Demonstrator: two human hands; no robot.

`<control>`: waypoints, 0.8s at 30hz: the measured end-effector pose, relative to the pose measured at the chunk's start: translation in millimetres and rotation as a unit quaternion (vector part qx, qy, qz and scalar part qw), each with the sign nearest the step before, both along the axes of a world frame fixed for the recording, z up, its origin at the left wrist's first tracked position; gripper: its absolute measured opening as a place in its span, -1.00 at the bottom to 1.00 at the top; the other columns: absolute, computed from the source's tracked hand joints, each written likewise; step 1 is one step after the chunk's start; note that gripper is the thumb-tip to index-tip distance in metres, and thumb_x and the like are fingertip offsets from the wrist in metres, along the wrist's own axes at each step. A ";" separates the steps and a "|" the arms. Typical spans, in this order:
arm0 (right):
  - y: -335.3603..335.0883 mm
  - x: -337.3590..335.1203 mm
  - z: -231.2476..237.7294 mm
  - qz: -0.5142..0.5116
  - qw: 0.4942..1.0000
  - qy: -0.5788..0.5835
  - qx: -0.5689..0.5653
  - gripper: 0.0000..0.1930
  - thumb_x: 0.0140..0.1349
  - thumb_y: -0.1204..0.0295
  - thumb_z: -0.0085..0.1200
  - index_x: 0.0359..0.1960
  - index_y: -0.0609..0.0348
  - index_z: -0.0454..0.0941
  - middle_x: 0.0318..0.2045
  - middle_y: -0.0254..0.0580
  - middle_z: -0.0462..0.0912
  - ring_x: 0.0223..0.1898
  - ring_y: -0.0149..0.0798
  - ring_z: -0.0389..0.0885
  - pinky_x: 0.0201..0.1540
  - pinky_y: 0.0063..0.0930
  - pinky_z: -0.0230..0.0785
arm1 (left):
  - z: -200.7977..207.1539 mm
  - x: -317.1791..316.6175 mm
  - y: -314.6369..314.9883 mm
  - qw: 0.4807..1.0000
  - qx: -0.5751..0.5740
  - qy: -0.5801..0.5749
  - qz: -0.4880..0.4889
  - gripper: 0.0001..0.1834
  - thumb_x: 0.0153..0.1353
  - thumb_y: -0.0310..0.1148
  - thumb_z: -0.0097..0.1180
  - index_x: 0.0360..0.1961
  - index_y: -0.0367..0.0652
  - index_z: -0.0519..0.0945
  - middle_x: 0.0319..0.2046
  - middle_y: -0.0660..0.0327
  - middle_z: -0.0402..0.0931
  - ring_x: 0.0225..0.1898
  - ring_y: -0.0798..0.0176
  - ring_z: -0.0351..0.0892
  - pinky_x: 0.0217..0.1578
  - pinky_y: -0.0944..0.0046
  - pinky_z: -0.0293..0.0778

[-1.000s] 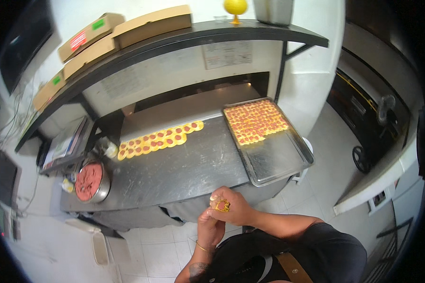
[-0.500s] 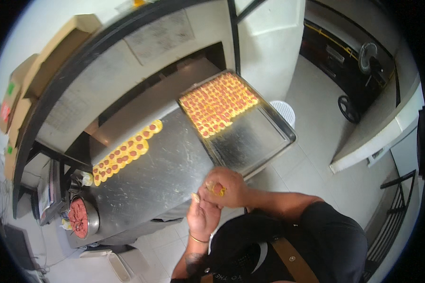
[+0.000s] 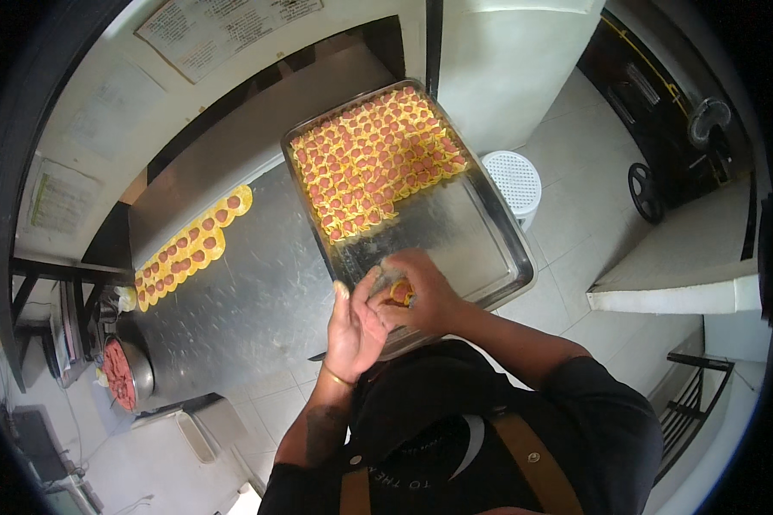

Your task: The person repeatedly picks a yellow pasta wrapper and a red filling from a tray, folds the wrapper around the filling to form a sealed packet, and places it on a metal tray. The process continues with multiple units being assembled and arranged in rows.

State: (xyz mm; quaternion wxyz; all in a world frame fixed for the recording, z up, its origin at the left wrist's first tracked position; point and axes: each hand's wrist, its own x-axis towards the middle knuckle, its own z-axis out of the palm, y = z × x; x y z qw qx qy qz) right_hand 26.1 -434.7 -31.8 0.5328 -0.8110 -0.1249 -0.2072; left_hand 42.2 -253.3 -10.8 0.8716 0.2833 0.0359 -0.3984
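My right hand (image 3: 425,296) curls round a small yellow dough piece with reddish meat filling (image 3: 401,293), which shows between the fingers. My left hand (image 3: 358,330), palm up, has its fingers stretched out and its thumb apart. Its fingertips reach the right hand by the dough piece; whether they touch it I cannot tell. Just beyond both hands lies a large dark-rimmed baking tray (image 3: 464,249). Its far part is covered with close rows of meat-filled dough pieces (image 3: 369,154). Left of it, flat yellow dough rounds (image 3: 199,240) lie overlapping in rows, each with a meat ball.
A metal bowl of reddish minced meat (image 3: 122,373) stands at the left end of the steel table (image 3: 249,292). A white round stool (image 3: 513,182) stands on the floor past the tray's right side. Papers (image 3: 223,34) hang on the wall behind.
My view has shifted, and the tray now appears larger and nearer. Both hands have moved up toward the tray's near edge, and the left fingers have opened out; the dough piece stays in the right hand.
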 end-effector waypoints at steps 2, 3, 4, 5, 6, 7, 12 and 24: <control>-25.8 1.8 -12.4 -0.009 0.994 0.072 -0.075 -0.35 0.05 0.27 0.42 0.18 0.20 0.48 0.09 0.13 0.54 0.11 0.20 0.54 0.23 0.03 0.37 | -29.6 18.1 -9.7 0.999 0.027 0.020 -0.002 -0.04 0.49 0.37 -0.28 0.58 -0.22 0.03 0.37 -0.15 0.38 0.37 -0.04 0.44 0.40 0.00 0.30; -38.7 2.1 -19.7 -0.014 0.988 0.106 -0.115 -0.31 0.06 0.25 0.41 0.24 0.20 0.46 0.13 0.16 0.52 0.14 0.20 0.52 0.27 0.04 0.33 | -45.8 25.4 -12.0 0.999 0.038 0.028 -0.003 -0.03 0.49 0.38 -0.28 0.58 -0.22 0.02 0.36 -0.17 0.38 0.36 -0.05 0.44 0.40 -0.01 0.30; -51.4 4.3 -25.4 -0.009 0.978 0.117 -0.173 -0.33 0.11 0.23 0.38 0.26 0.20 0.49 0.05 0.14 0.58 0.09 0.20 0.56 0.25 0.00 0.34 | -47.8 33.6 -23.9 0.997 0.069 0.040 0.003 -0.07 0.48 0.39 -0.28 0.52 -0.21 0.17 0.31 -0.18 0.45 0.35 -0.08 0.45 0.41 -0.05 0.29; -60.7 9.7 -30.7 -0.002 0.976 0.143 -0.166 -0.39 0.12 0.24 0.36 0.21 0.19 0.52 0.00 0.11 0.61 0.06 0.19 0.57 0.22 0.00 0.35 | -50.7 44.2 -32.5 0.997 0.069 0.032 -0.016 -0.04 0.48 0.39 -0.27 0.54 -0.22 0.10 0.32 -0.19 0.42 0.36 -0.08 0.43 0.42 -0.04 0.27; -68.4 16.8 -35.3 0.006 0.973 0.169 -0.159 -0.44 0.13 0.25 0.35 0.16 0.19 0.55 -0.04 0.08 0.64 0.04 0.18 0.58 0.19 0.00 0.36 | -54.3 55.3 -39.4 0.997 0.068 0.025 -0.034 -0.01 0.47 0.40 -0.26 0.57 -0.23 0.03 0.33 -0.20 0.40 0.37 -0.08 0.42 0.43 -0.03 0.25; -74.0 25.3 -37.8 0.016 0.968 0.195 -0.155 -0.50 0.14 0.26 0.34 0.10 0.18 0.59 -0.09 0.05 0.66 0.02 0.17 0.59 0.17 0.01 0.37 | -57.7 65.7 -46.6 0.996 0.066 0.018 -0.051 0.02 0.47 0.40 -0.26 0.59 -0.24 -0.04 0.35 -0.22 0.38 0.39 -0.09 0.40 0.44 -0.03 0.23; -83.1 78.7 -64.3 -0.085 0.965 0.198 -0.149 -0.68 0.15 0.30 0.30 -0.12 0.18 0.64 -0.24 -0.04 0.70 -0.09 0.17 0.59 -0.01 0.06 0.36 | -70.8 98.6 -67.2 0.979 0.200 -0.024 -0.007 -0.24 0.54 0.16 -0.06 0.47 -0.23 0.23 0.27 -0.14 0.48 0.30 0.01 0.50 0.36 0.03 0.35; -46.3 128.9 -116.6 -0.152 0.950 0.208 -0.179 -0.74 0.13 0.38 0.23 -0.16 0.21 0.62 -0.25 0.20 0.67 -0.06 0.32 0.55 0.07 0.20 0.30 | -137.4 117.1 -68.7 0.978 0.207 0.010 0.016 -0.65 0.56 -0.23 0.00 0.22 -0.20 0.46 -0.05 0.04 0.66 -0.09 0.09 0.70 0.05 0.08 0.63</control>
